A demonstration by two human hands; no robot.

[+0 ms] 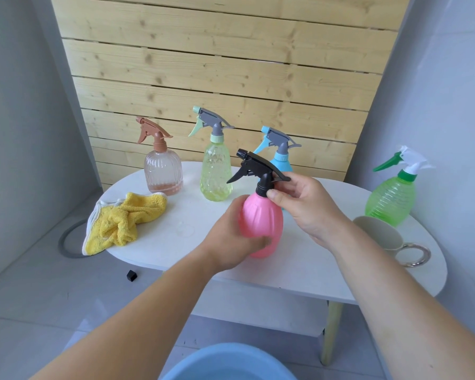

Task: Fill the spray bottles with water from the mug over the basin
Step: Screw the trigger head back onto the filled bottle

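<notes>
A: Wood-slat wall at the back, white oval counter across mid-frame. Hands?

B: Left hand is wrapped round the body of the pink spray bottle, dead centre. Right hand pinches the black collar just under its trigger head.

A: Is the bottle standing or lifted?

B: Upright over the counter. Can't tell if the base touches.

A: Mug?

B: Cream mug at right of frame, on the counter, partly behind the right forearm, handle toward the lower right. Contents not visible.

A: Basin?

B: Blue basin at the bottom edge, below the counter's near side, cut off by the frame.

A: Rest, quick.

B: Back row, left to right: clear ribbed bottle with a brown head, yellow-green bottle, blue bottle mostly hidden behind the pink one. Green bottle far right, just behind the mug. Yellow cloth crumpled at the counter's left end.
</notes>
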